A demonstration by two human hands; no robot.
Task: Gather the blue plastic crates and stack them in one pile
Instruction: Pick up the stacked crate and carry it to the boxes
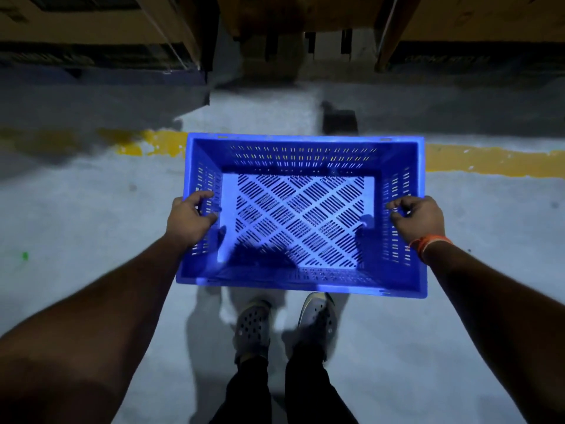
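Both hands curled tight on crate rims: left hand [190, 218] left wall, right hand [419, 217] right wall of blue plastic crate [301, 272].

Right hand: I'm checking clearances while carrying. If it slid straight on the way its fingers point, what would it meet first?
The right hand grips the blue crate, fingers pointing inward over its side wall. It would probably meet only the empty interior.
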